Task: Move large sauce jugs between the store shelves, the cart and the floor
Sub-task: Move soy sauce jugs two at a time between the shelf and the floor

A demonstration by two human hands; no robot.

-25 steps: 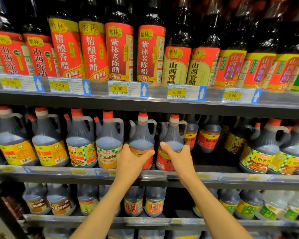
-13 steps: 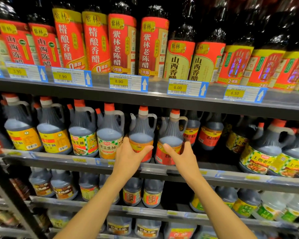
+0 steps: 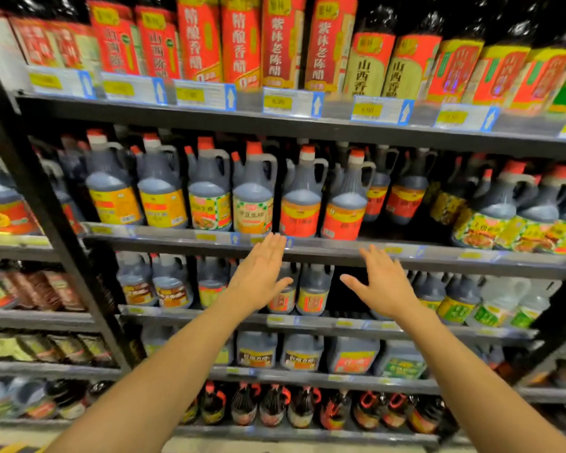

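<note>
Flat left hand (image 3: 262, 278), right hand (image 3: 382, 289); round-bellied jugs (image 3: 300, 204).

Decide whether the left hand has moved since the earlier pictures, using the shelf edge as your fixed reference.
Yes. The left hand has dropped below the shelf edge, off the red-labelled jug it held before.

Landmark: the two red-label jugs (image 3: 321, 204) at the front of the middle shelf (image 3: 340, 248). Left of them, jugs stand packed side by side with no gap for a hand. Right of them and further back, a dark gap (image 3: 415, 228) sits before the green-label jugs (image 3: 490, 220). Above them, the upper shelf (image 3: 307, 125) leaves a little room over the caps. In front of and below them, both open hands, left hand (image 3: 258, 276) and right hand (image 3: 383, 286), hang in free air, touching nothing.
</note>
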